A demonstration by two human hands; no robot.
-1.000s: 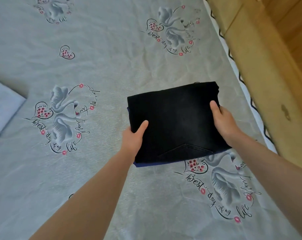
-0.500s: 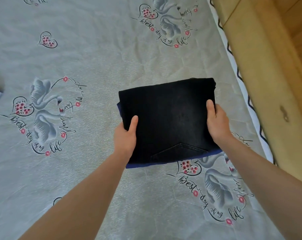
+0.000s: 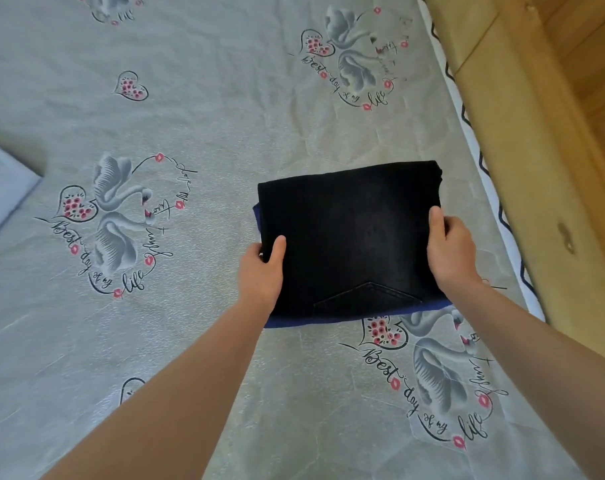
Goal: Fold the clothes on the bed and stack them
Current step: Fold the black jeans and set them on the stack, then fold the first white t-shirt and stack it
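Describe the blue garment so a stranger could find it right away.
On the swan-printed bed sheet, near the wooden side, both hands hold a folded stack. The blue garment is its bottom layer, only a thin edge showing under the black jeans.

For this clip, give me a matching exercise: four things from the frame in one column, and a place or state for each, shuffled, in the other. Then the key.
Things:
1. black folded jeans
2. blue garment
3. left hand
4. pale pillow

Places or states:
A. at the left edge of the view
B. grips the stack's left side
C. top of the stack, pocket seam showing
D. under the black piece, only its edge showing

Pairs: 1-C, 2-D, 3-B, 4-A. The right hand grips the stack's opposite side.
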